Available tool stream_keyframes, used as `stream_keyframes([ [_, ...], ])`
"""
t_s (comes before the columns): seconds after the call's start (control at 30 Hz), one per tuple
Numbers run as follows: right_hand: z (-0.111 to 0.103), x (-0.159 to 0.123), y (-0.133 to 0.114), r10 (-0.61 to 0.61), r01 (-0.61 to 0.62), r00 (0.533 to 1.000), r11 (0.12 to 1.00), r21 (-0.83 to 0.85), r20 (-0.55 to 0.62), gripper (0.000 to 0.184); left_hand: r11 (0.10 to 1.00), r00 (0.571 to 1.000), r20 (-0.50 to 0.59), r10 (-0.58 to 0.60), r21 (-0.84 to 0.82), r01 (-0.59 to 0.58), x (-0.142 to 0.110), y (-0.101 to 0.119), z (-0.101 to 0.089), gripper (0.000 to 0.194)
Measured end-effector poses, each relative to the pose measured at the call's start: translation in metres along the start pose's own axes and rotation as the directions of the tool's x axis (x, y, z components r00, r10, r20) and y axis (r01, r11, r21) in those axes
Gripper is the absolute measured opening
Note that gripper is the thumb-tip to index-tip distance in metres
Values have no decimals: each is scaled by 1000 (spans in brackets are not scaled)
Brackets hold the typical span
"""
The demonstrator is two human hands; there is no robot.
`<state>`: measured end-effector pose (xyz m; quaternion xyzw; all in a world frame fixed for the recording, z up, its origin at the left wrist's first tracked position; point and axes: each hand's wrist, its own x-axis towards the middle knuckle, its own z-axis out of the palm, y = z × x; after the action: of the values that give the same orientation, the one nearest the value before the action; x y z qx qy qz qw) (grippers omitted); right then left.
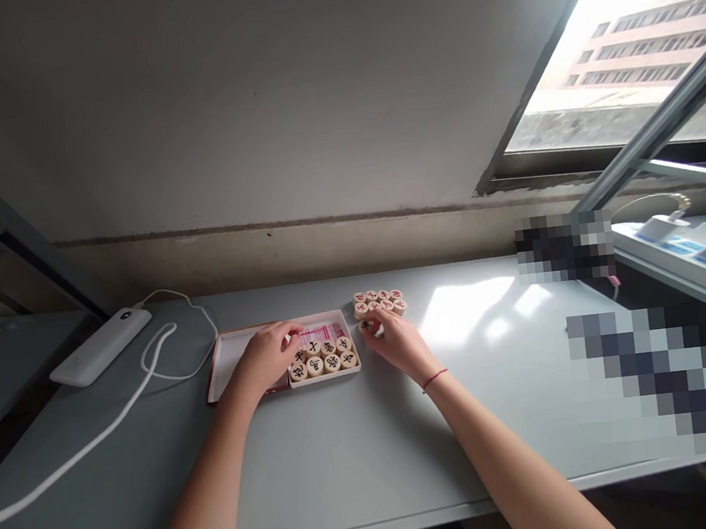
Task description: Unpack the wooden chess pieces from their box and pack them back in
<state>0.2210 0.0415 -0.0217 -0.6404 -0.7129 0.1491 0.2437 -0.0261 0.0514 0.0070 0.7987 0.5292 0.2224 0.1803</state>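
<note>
My left hand lies over the left side of a white cardboard box, its fingertips reaching towards a pink-striped plastic wrapper inside. Several round wooden Chinese chess pieces with dark carved characters sit in rows in the box. My right hand pinches one such piece on the tabletop, just right of the box. Close behind it, a tight cluster of several matching pieces stands on the table. The left part of the box is hidden under my left hand.
An open box lid with a reddish edge lies left of the box. Farther left are a white power bank and its white cable. A power strip sits at right, beside pixelated patches. The grey table meets a wall behind.
</note>
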Motion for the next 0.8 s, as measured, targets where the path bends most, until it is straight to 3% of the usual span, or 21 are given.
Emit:
stream_keyframes([
  [0.13, -2, -1, -2, -4, 4, 1000, 1000, -13, -24, 16, 1000, 1000, 8, 10, 12, -10, 1, 0, -3, 33],
  [0.27, -10, -5, -13, -62, 64, 996, 997, 33, -68, 23, 992, 1000, -12, 14, 126, -12, 0, -2, 1, 31],
  [0.47, -10, -18, -33, -150, 150, 967, 989, 16, 205, 64, 985, 998, 48, -36, 170, 27, -4, -4, 8, 27],
  [0.8, -2, -18, -35, -146, 161, 956, 986, -40, 254, 59, 984, 990, 104, -100, 160, 82, -5, 5, 4, 21],
])
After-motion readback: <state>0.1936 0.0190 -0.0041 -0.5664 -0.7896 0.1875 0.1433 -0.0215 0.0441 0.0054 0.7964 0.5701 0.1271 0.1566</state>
